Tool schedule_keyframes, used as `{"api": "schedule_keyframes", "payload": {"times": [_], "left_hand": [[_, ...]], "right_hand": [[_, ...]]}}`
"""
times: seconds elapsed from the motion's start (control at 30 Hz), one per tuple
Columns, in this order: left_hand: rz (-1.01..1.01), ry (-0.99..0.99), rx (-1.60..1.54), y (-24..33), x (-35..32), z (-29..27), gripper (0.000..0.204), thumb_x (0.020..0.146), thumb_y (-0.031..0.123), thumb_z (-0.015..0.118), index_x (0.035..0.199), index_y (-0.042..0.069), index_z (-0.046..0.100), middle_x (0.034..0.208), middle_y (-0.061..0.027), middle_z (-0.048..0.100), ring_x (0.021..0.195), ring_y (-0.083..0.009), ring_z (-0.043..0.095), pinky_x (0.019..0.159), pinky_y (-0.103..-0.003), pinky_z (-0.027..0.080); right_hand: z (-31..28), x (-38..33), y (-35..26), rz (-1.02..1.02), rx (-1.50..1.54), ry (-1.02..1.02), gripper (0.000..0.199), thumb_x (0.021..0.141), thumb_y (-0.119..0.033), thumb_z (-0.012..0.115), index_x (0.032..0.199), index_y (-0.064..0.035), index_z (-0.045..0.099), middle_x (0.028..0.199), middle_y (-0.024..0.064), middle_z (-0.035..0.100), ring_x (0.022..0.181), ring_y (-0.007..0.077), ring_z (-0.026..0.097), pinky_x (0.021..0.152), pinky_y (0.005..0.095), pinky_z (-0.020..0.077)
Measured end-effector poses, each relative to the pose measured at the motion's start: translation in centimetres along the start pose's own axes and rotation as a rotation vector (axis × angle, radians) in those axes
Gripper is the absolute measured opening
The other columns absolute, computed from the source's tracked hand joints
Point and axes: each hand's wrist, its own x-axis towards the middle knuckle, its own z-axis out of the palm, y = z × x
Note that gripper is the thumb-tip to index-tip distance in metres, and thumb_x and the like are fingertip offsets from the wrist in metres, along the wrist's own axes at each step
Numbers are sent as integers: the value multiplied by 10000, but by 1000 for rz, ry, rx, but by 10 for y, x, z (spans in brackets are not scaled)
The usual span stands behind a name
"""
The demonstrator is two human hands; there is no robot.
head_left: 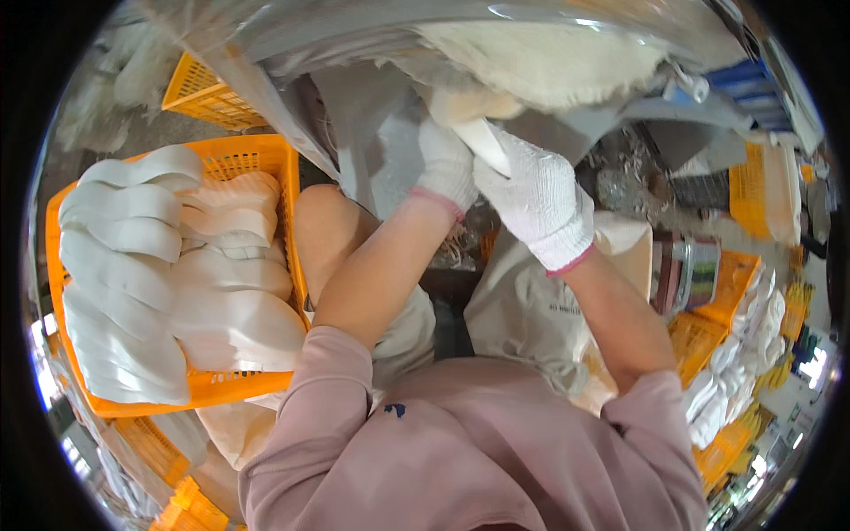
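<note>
Both hands wear white knit gloves with pink cuffs and meet near the upper middle of the view. My right hand point(536, 190) has its fingers closed around a smooth white sole-shaped piece point(485, 146), its thumb side along the piece. Close against it, my left hand point(445, 161) is closed at the far end of the same piece; its fingertips are partly hidden. A pale tan rounded part point(474, 104) lies just beyond the fingers, under the fuzzy cream edge point(549, 66) of a machine; I cannot tell whether the piece touches it.
On the left stands an orange basket point(290, 190) stacked with white curved sole-shaped pieces point(124, 265). A smaller orange basket point(212, 96) sits beyond it. More orange crates point(695, 341) with white pieces stand at the right. A grey machine housing point(376, 124) is in front of my knees.
</note>
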Motion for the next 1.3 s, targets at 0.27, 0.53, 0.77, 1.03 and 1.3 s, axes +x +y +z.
{"api": "schedule_keyframes", "payload": {"times": [0.27,0.53,0.77,1.03,1.3], "left_hand": [[47,-444,127,35,-2,-3,454,1034,428,556,1272,45,609,1168,-176,687,1133,-324,693,1009,-416,547],[-596,-610,-497,10,-11,-14,459,1106,414,446,1247,32,658,1185,-222,723,1002,-329,732,889,-528,611],[-383,-264,-398,24,-14,-11,741,980,747,418,1036,45,650,888,-180,674,810,-351,701,807,-540,603],[180,-239,105,-27,3,-19,719,981,722,399,1043,50,646,869,-147,679,848,-372,696,809,-507,601],[-311,-268,-351,33,4,-12,437,1108,305,395,1372,28,607,1280,-162,699,1125,-307,697,949,-444,593]], "right_hand": [[2,39,-19,95,-5,107,368,889,-279,796,1169,-45,754,935,204,755,851,381,739,770,446,582],[-13,11,-13,268,483,-256,494,862,-326,766,1250,-26,706,1158,199,758,1094,371,730,967,455,566],[-42,22,-63,365,407,-472,727,826,-287,802,1446,-13,539,1310,253,656,1135,422,671,938,491,563],[-16,-19,-41,107,-61,-66,532,802,-314,861,1235,-49,701,1050,161,753,954,395,736,850,460,590],[7,27,-28,65,-11,85,495,777,-342,908,1111,-41,701,916,174,740,798,376,745,723,434,610]]}}
